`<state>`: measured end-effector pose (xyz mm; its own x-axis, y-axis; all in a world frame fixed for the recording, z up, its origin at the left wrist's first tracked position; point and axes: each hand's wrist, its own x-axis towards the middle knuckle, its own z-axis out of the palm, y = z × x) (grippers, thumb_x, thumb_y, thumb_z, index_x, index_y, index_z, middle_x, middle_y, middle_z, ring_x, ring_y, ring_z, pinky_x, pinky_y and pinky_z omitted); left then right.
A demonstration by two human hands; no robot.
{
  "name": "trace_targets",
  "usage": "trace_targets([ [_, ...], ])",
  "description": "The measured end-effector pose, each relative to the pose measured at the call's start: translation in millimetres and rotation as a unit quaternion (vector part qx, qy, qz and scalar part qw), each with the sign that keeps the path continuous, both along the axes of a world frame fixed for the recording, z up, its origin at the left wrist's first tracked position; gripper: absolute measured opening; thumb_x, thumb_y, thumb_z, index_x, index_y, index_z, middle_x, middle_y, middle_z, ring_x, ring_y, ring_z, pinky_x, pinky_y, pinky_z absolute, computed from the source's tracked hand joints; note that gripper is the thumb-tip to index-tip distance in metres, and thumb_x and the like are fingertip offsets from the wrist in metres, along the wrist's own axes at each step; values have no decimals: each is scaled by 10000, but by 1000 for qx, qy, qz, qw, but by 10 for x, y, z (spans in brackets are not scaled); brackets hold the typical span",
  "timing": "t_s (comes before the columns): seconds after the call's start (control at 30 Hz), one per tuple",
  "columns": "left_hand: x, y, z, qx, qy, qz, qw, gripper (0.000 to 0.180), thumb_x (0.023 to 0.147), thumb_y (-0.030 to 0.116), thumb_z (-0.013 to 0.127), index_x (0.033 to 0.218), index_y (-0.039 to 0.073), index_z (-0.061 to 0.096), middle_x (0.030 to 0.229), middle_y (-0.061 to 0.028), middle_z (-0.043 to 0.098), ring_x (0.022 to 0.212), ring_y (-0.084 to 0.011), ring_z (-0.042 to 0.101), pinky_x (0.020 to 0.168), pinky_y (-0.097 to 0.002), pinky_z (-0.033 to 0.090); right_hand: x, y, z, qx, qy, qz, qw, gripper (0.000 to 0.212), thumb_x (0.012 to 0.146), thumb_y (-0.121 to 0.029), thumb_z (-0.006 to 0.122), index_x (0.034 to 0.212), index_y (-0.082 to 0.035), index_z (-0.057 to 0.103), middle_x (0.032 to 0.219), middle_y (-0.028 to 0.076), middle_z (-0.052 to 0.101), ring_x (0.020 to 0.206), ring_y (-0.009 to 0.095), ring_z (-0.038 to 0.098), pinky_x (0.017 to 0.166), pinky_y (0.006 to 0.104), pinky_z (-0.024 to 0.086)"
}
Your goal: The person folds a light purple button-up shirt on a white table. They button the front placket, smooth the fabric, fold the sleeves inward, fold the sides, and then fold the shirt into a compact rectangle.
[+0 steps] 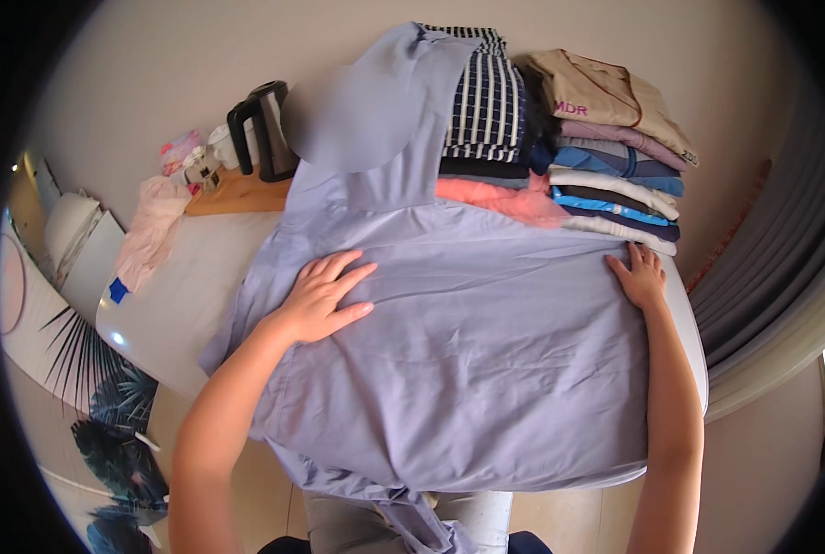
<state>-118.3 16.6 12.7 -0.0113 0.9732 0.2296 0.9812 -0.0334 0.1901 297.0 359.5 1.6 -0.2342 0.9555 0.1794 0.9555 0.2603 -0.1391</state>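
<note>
A person's two slim bare arms [216, 411] enter from the lower edge, uncovered as far up as they show, narrowing to smooth wrists, with an ungloved, slender-fingered left hand [318, 297] and an ungloved right hand [643, 279]. At bottom centre, plain light grey cloth trousers [486, 517] cover the upper legs; only part of them is visible, lightly creased.
</note>
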Motion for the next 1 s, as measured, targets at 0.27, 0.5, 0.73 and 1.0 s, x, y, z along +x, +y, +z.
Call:
trace_targets([
  [0.27,-49,169,-73,72,-49,-25,996,488,923,356,578,1332,93,536,1409,-151,477,1317,-315,423,1094,-430,311,27,-499,394,206,203,276,917,456,806,-242,722,1193,-45,585,1254,148,549,1152,375,501,969,461,413],
  [0.5,600,-585,508,58,-92,92,990,419,920,327,592,1191,7,602,1266,-182,579,1165,-333,553,960,-399,452,9,-2712,661,66,26,346,935,689,786,-450,713,1349,-103,520,1450,282,341,1324,474,328,1060,551,310],
  [0.73,661,-1554,23,4,20,85,996,765,892,516,568,1431,6,384,1527,-175,311,1405,-369,278,1132,-475,225,633,-2430,151,5,16,163,986,665,866,-488,583,1423,-147,456,1509,257,297,1408,413,244,1141,496,169],
  [1.0,630,-1685,-134,157,-42,107,981,471,848,304,661,1229,36,594,1336,-140,528,1244,-323,481,1072,-464,321,578,-2207,124,-15,-9,131,991,636,906,-469,534,1455,-170,409,1537,223,261,1427,380,211,1155,467,159],
])
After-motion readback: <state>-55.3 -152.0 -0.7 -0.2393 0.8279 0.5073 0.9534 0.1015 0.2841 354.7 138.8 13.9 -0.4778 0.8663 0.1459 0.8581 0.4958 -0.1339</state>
